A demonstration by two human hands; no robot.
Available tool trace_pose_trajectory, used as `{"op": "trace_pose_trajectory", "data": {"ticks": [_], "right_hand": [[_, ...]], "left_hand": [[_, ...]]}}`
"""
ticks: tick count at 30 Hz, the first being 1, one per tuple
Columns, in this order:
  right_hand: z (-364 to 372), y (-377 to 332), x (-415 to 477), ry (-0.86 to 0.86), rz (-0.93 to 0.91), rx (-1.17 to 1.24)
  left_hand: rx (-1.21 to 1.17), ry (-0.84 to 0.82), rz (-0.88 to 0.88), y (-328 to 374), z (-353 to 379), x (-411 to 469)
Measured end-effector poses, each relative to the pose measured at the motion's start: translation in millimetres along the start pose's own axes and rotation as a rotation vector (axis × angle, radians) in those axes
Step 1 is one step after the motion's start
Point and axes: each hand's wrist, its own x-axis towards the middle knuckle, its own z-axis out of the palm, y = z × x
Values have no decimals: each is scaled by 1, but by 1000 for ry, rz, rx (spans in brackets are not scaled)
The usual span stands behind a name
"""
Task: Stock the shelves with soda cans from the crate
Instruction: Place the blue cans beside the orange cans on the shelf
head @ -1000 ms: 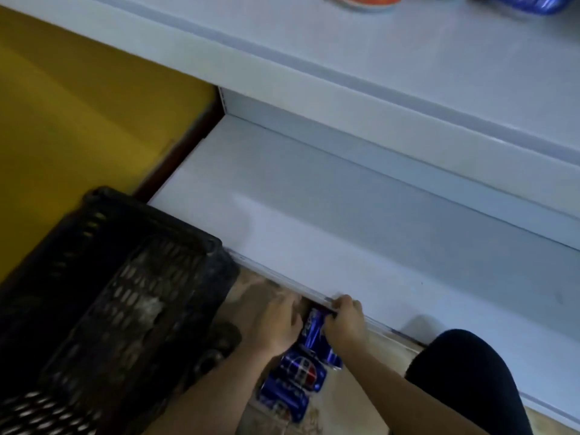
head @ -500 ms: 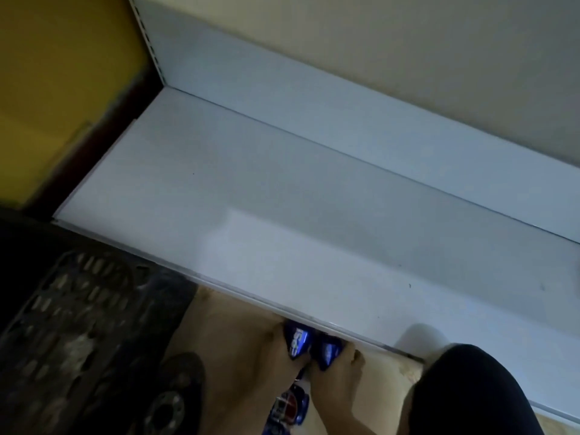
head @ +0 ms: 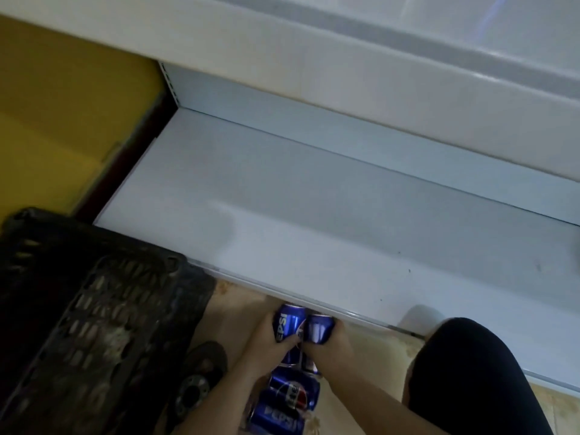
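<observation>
Both hands hold 1 blue soda can each, just under the white shelf's (head: 314, 246) front edge.
Head view, lower centre: left hand (head: 266, 343) curls round a Pepsi can (head: 287, 323) and right hand (head: 334, 346) round a second can (head: 318, 331), the 2 touching. More cans (head: 288, 401) lie on the floor below, with the black crate (head: 94, 309) at lower left.

Crate (head: 94, 309) lower left, beside the shelf (head: 314, 230); bottom centre, before the shelf's edge, left hand (head: 265, 346) holds left can (head: 287, 323), right hand (head: 331, 346) right can (head: 318, 331); more cans (head: 287, 400) below.
</observation>
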Motion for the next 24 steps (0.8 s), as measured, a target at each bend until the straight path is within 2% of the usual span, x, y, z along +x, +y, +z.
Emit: {"op": "trace_pose_trajectory", "data": {"ticks": [5,9,14,18,24], "right_hand": [[-11,-30,-31,-10,-131,128],[-35,-94,-63,15,-373,211],[-79,-182,-131,48,-727,330],[-113,-220,-201,11,-930,458],[-177,-255,-265,36,-1167,599]], "left_hand": [[-14,-60,53,44,-53,-25],[-153,-130,76,117,-89,-49],[-139,-155,293,231,-143,-112],[-87,-203,462,297,-177,-179],[18,-379,783,386,-169,-244]]}}
